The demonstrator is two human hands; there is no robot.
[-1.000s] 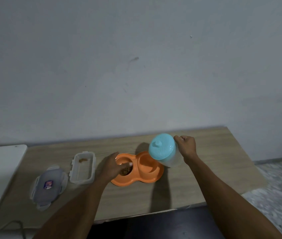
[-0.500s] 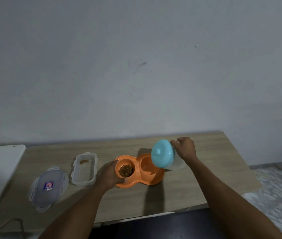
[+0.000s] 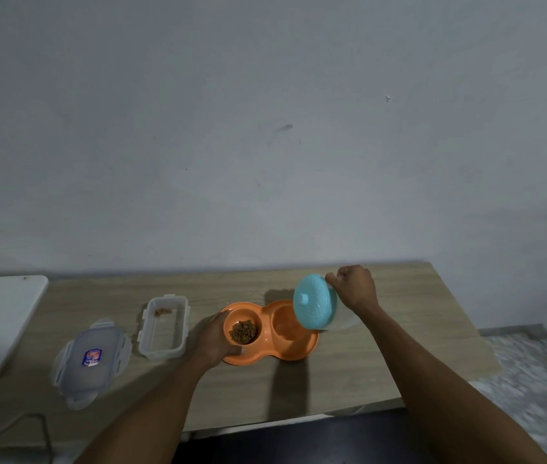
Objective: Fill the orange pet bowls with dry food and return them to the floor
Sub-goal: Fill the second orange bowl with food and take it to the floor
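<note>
While the orange double bowl (image 3: 298, 353) sat on the bench (image 3: 382, 363), near the front-to-back middle, the left hand (image 3: 213, 336) gripped its left end. The fingers were wrapped round the outer edge and the thumb lay on the near rim.

Left well held a heap of brown dry food (image 3: 244, 331). Right well showed its orange bottom.

Right hand (image 3: 354, 289) was raised above the bench, just right of the bowl, fingers curled tight round a clear jar (image 3: 342, 322). The jar was tipped hard to the left, so its teal lid (image 3: 313, 301), with a small knob at centre, faced the camera and hung over the right well. Lid was on the jar. Jar contents could not be made out through the plastic. Whether lid and bowl touched could not be told.

Left of the bowl, apart from it, stood a clear rectangular tub (image 3: 163, 343), open, with a few brown crumbs (image 3: 162, 311) at its far end. Further left lay its flat lid (image 3: 93, 370), label up, clips splayed.

White slab (image 3: 1, 313) at the bench's left end. Dark cable (image 3: 36, 421) ran off the near left corner. Speckled floor (image 3: 533, 380) showed at right.
</note>
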